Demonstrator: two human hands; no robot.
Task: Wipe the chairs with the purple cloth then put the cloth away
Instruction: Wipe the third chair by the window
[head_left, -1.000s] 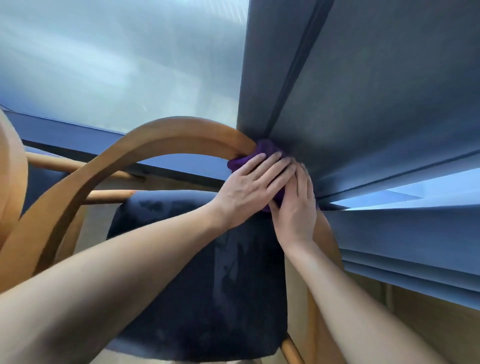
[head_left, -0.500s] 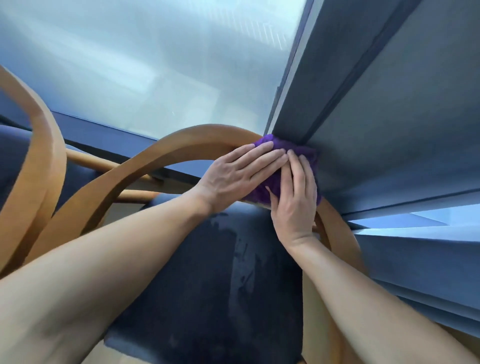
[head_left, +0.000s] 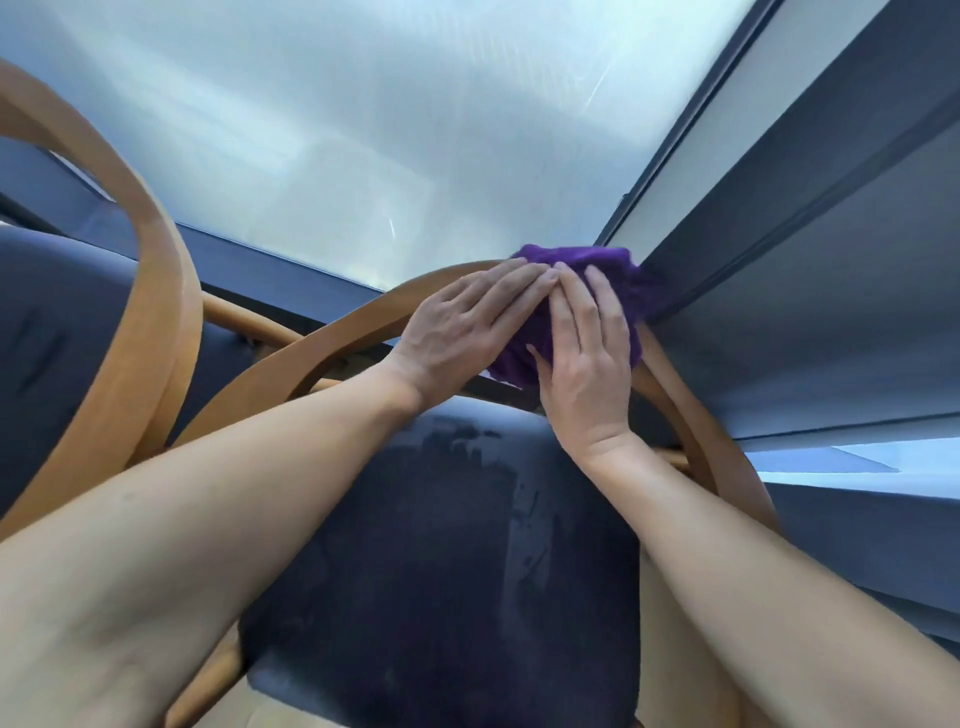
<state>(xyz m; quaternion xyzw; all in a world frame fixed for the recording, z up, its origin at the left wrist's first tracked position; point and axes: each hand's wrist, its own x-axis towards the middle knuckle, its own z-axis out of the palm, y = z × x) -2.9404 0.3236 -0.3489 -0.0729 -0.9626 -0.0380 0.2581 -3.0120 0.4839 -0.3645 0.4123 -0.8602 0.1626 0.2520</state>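
Well, from the head camera both bare forearms reach forward over a chair, and the two hands meet on the purple cloth (head_left: 631, 291). The cloth is bunched on top of the chair's curved wooden back rail (head_left: 332, 340), at the highest part of the arch. Its far edge lies against the dark strip at the foot of a grey-blue panel (head_left: 810, 332) on the right.

The left hand (head_left: 460, 332) lies flat on the near left part of the cloth, fingers straight and close together, pressing it down onto the rail. The right hand (head_left: 587, 358) lies just beside it, also flat with straight fingers spread over the middle of the cloth. Its thumb sits along the cloth's lower edge. The fingertips of the two hands touch. Neither hand curls round the cloth; both simply press on it.

Under the arms is the chair's dark blue seat cushion (head_left: 441, 561), with lighter smudged marks on its pile. To the left stands a second chair (head_left: 156, 291) with the same bent wooden rail and a dark blue cushion behind it, well apart from the hands.

Beyond both chair backs is a pale, glossy desk (head_left: 337, 135) with a dark edge, and the wiped rail rises just in front of that edge.
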